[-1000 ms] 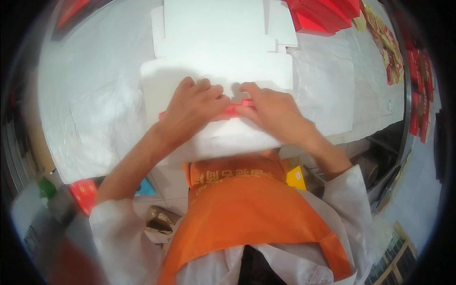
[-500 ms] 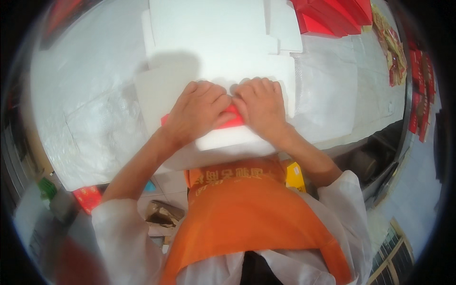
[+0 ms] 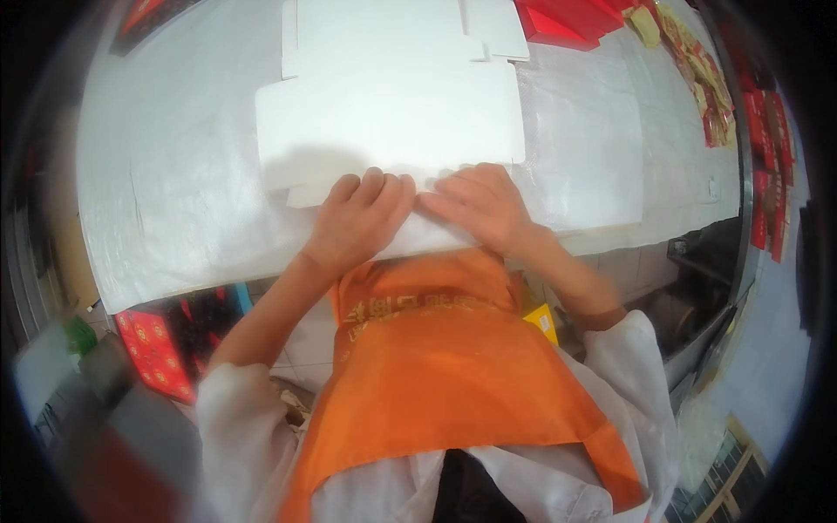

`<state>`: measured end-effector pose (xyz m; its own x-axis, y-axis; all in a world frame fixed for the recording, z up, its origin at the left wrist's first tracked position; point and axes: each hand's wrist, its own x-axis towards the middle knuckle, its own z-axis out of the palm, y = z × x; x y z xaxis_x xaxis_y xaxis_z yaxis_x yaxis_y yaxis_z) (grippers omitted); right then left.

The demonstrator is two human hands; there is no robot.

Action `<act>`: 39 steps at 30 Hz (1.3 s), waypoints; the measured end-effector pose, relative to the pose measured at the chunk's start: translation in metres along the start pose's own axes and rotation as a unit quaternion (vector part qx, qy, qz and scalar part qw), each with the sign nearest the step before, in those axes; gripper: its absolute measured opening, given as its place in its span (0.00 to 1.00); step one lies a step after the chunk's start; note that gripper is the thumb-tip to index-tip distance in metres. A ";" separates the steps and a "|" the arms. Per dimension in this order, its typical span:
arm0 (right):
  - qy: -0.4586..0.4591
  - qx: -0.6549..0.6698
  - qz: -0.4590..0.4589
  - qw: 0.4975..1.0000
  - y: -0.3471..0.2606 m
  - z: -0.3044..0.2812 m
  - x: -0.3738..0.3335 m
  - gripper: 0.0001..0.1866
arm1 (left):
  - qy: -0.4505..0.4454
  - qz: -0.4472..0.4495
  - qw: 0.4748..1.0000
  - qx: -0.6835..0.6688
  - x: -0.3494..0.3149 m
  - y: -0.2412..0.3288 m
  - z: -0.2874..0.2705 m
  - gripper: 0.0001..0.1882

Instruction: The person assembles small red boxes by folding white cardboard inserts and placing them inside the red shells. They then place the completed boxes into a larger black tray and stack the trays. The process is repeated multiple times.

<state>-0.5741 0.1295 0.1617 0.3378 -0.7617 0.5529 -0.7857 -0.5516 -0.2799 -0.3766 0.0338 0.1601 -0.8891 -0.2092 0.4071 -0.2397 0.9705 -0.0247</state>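
A large white cardboard box blank lies unfolded on the table, with notched flaps at its right and left edges. My left hand is at its near edge, fingers curled down onto the flap there. Close to its right, my right hand bends its fingers over the same edge, the thumb pointing toward the left hand. Both hands grip the near flap, and most of that flap is hidden under them.
Clear plastic sheeting covers the table. Red boxes stand at the far right, beside crumpled gold-and-red packaging. Below the table's left edge sits a red patterned box. My orange apron reaches the table's front edge.
The red strip between my hands and the white flap below them no longer show. My hands have drawn slightly toward me, still at the near edge. The view has shifted a little.
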 end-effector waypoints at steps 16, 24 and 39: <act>0.039 0.051 0.117 0.991 -0.005 0.004 -0.035 0.16 | -0.003 -0.013 0.997 -0.077 0.000 0.032 0.008 0.08; 0.031 0.076 0.150 0.985 -0.004 0.001 -0.032 0.15 | 0.005 -0.059 0.991 -0.123 0.007 0.035 0.017 0.08; -0.051 0.223 0.371 0.900 -0.009 -0.015 0.005 0.11 | -0.112 -0.265 0.896 -0.340 0.041 0.024 0.003 0.08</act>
<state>-0.5730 0.1358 0.1786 -0.1306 -0.9913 0.0146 -0.5360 0.0582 -0.8422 -0.4195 0.0487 0.1737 -0.7951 -0.6065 0.0031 -0.4251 0.5610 0.7104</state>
